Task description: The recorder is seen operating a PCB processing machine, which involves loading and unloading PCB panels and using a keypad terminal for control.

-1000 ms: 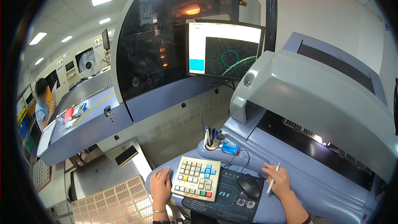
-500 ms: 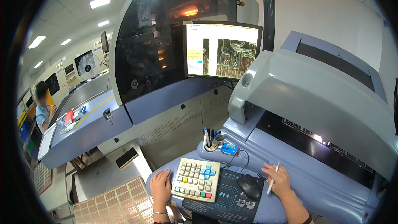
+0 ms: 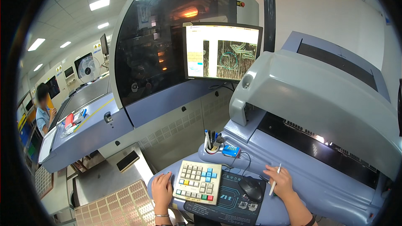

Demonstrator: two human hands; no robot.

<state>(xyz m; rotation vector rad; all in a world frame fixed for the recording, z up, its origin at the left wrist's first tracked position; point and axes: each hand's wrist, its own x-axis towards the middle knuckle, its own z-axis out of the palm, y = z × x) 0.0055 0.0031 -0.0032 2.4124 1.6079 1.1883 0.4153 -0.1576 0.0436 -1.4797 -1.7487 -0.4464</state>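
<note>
I see left hand flat, fingers spread, on the desk just left of keypad | right hand pinching a white pen, just right of mouse | keypad and mouse between my hands | monitor above

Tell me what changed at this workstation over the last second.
Only the monitor changed: its picture went from a dark view with a teal circle, to a brownish traced pattern, to pale panels beside that pattern. Nothing was picked up or let go. The left hand stayed beside the keypad, the right hand kept the white pen, and the mouse did not move.
</note>
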